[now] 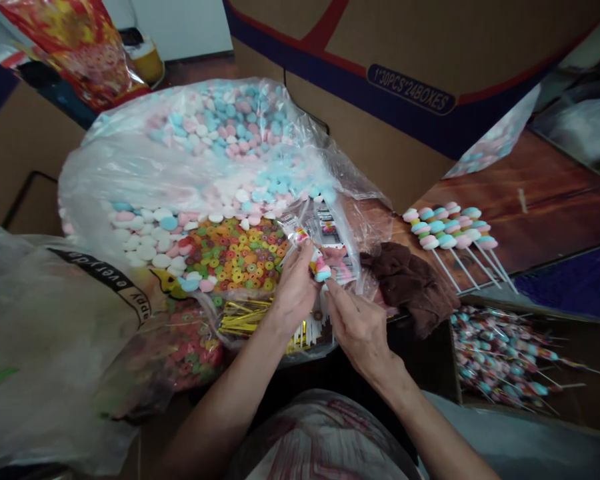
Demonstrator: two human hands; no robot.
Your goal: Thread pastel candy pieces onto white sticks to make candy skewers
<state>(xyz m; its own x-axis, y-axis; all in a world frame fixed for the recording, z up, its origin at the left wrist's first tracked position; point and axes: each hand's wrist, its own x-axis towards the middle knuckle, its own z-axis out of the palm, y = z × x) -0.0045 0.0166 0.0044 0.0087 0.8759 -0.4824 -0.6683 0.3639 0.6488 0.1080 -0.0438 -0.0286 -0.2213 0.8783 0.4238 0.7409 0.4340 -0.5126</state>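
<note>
A candy skewer (322, 271) with pink and blue-white pieces is partly inside a clear printed wrapper (294, 229). My left hand (297, 290) is closed around the wrapper and the upper candies. Below the lowest candy, the fingertips of my right hand (357, 323) pinch together, seemingly on the skewer's stick, which they mostly hide. Behind my hands lies a stack of flat printed wrappers (329, 223). Colourful gummy rings (240, 257) fill the space left of my left hand, with pastel marshmallows (147, 243) beyond. Gold twist ties (243, 315) and white sticks (321, 331) lie near my wrists.
Unwrapped candy skewers (450, 227) lie in a row at the right, above an open box (456, 360) of wrapped ones. A brown cloth (413, 283) sits between. A large carton (405, 40) stands behind; a plastic bag (55, 373) fills the left.
</note>
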